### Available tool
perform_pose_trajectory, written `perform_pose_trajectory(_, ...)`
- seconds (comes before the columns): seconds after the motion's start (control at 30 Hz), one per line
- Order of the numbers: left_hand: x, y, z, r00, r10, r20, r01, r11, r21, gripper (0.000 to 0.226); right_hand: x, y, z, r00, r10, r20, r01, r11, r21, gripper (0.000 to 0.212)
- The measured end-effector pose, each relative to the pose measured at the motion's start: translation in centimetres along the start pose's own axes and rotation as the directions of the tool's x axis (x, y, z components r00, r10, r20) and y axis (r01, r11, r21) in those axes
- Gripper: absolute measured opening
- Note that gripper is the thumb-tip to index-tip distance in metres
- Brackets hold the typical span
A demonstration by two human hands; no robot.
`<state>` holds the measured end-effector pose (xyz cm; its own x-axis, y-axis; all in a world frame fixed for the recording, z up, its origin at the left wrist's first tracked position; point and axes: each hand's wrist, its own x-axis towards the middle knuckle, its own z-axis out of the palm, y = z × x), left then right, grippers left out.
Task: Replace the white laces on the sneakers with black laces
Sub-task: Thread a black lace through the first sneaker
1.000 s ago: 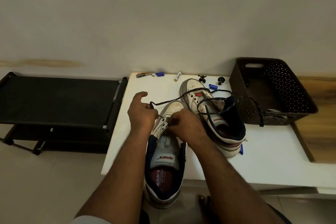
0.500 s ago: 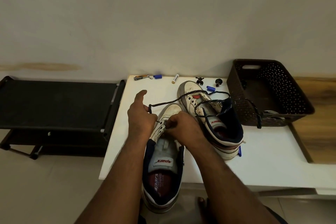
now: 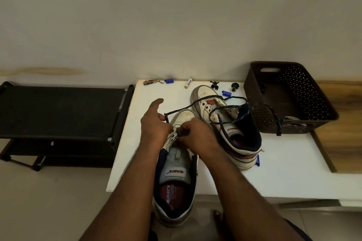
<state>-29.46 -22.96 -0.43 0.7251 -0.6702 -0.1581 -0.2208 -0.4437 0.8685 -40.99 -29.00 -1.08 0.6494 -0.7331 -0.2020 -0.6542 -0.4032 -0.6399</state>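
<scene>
Two white sneakers with navy collars sit on the white table [image 3: 284, 166]. The near sneaker [image 3: 176, 186] overhangs the table's front edge, with its heel toward me. My left hand [image 3: 154, 125] pinches the black lace [image 3: 180, 110] at the sneaker's left side, index finger pointing up. My right hand [image 3: 197, 135] pinches the lace at the lower eyelets. The lace runs up over the far sneaker [image 3: 225, 123], loops across its tongue and trails to the basket's front. No white lace shows in either sneaker.
A dark perforated basket [image 3: 290, 100] stands at the table's right back. Along the far edge lie a nail clipper [image 3: 151, 82], blue caps [image 3: 168, 81], a battery [image 3: 188, 83] and small black figures [image 3: 214, 84]. A black shoe rack [image 3: 60, 115] stands left.
My hands have stayed at the near sneaker's lower eyelets. The left index finger has lifted straighter. The view has shifted slightly.
</scene>
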Motion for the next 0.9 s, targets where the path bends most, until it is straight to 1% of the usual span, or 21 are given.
perform_pose_trajectory(0.1,0.2,-0.2,0.0,1.0,-0.004,0.031,0.002,0.999,0.048,0.09,0.0,0.0,-0.2,1.0,-0.002,-0.01,0.002,1.0,-0.005,0.021)
perform_pose_trajectory(0.2,0.1,-0.4,-0.1,0.999,-0.038,0.034,0.035,0.996,0.084,0.093,0.0,-0.1,0.0,1.0,0.006,-0.03,-0.006,1.0,0.005,0.019)
perform_pose_trajectory(0.37,0.1,-0.2,-0.4,0.994,-0.099,0.04,0.096,0.994,0.06,0.092,0.1,-0.4,1.1,0.992,0.054,-0.11,-0.05,0.998,0.035,0.02)
perform_pose_trajectory(0.5,0.3,-0.3,-0.2,0.992,-0.117,0.056,0.112,0.991,0.078,0.093,-0.2,-0.3,1.3,0.986,0.044,-0.159,-0.031,0.996,0.087,0.019)
perform_pose_trajectory(0.6,0.4,-0.1,-0.4,0.991,-0.112,0.068,0.104,0.987,0.12,0.096,-0.1,-0.1,1.5,0.986,0.036,-0.161,-0.02,0.995,0.096,0.019)
perform_pose_trajectory(0.67,0.0,0.4,-1.1,0.983,-0.107,0.151,0.085,0.986,0.145,0.098,0.1,0.1,1.8,0.987,0.044,-0.155,-0.035,0.998,0.06,0.018)
perform_pose_trajectory(0.7,-0.3,0.7,-1.5,0.967,-0.116,0.226,0.077,0.982,0.173,0.1,0.2,0.1,1.9,0.987,0.04,-0.156,-0.037,0.999,0.024,0.018)
perform_pose_trajectory(0.77,-1.2,1.5,-2.4,0.911,-0.141,0.387,0.051,0.971,0.233,0.108,0.3,0.0,1.9,0.987,0.037,-0.156,-0.044,0.998,-0.039,0.017)
perform_pose_trajectory(0.8,-1.5,1.7,-2.6,0.886,-0.15,0.439,0.037,0.966,0.256,0.112,0.3,-0.1,1.9,0.987,0.035,-0.159,-0.047,0.996,-0.073,0.016)
perform_pose_trajectory(0.83,-1.7,1.9,-2.7,0.874,-0.161,0.458,0.031,0.96,0.279,0.114,0.2,-0.3,1.8,0.986,0.034,-0.162,-0.053,0.992,-0.118,0.016)
perform_pose_trajectory(0.87,-1.9,2.0,-2.7,0.88,-0.174,0.442,0.035,0.952,0.305,0.115,0.1,-0.3,1.8,0.986,0.027,-0.164,-0.055,0.984,-0.169,0.016)
perform_pose_trajectory(0.9,-2.0,2.0,-2.5,0.9,-0.186,0.395,0.049,0.941,0.334,0.112,0.0,-0.4,1.8,0.987,0.018,-0.162,-0.053,0.976,-0.213,0.018)
